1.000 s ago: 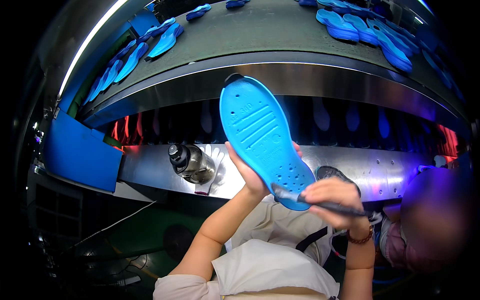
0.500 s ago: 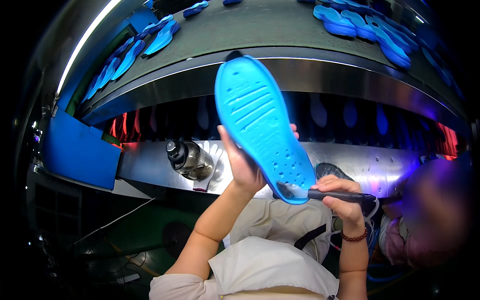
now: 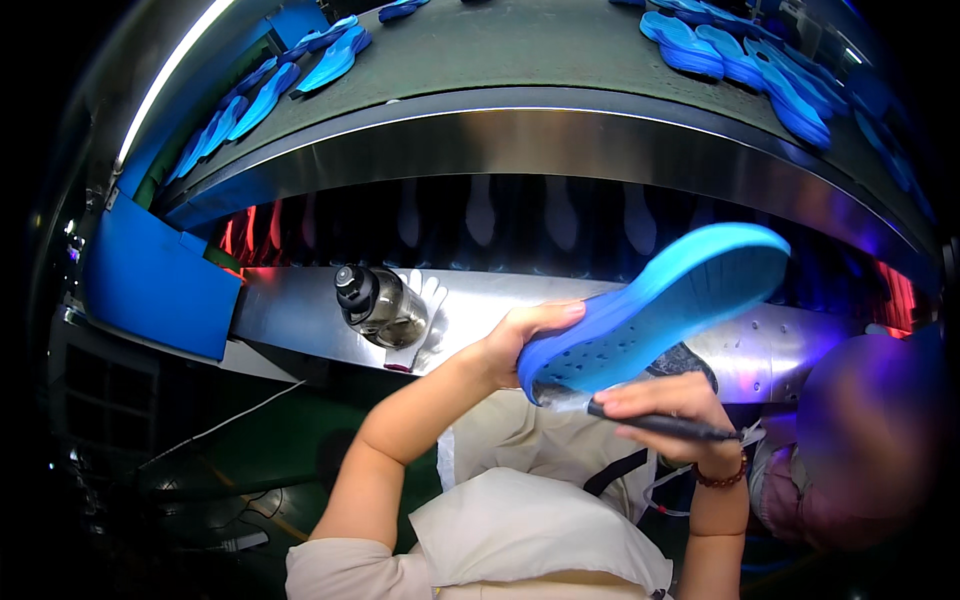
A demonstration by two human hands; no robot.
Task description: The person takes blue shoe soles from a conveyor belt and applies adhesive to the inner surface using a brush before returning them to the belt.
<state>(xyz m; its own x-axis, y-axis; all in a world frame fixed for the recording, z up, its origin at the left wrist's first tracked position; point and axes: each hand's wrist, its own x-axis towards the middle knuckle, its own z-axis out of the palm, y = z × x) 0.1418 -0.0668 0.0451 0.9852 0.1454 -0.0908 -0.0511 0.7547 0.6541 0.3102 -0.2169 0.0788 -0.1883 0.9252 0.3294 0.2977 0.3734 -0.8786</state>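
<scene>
My left hand [image 3: 520, 335] grips a bright blue shoe sole [image 3: 665, 300] by its edge near the heel, thumb on the side wall. The sole is tilted, its toe end raised to the far right and its dotted face turned partly toward me. In my right hand [image 3: 685, 405] is a black-handled brush [image 3: 665, 427] with a whitish, translucent front part. Its tip lies at the heel end of the sole, and the tip's details are blurred. A thin pale tube or cord shows by the handle's rear end.
A steel ledge [image 3: 290, 300] runs ahead, bearing a dark-capped bottle [image 3: 385, 310], a white glove [image 3: 428, 305] and a dark sole [image 3: 690, 363]. Beyond, a green conveyor belt [image 3: 520, 50] carries several blue soles [image 3: 680, 45]. A blurred person [image 3: 865, 440] is close at right.
My left hand has turned the sole from nearly upright to slanting far right and shifted its grip to the heel's side. The brush has moved slightly left and down with the heel.
</scene>
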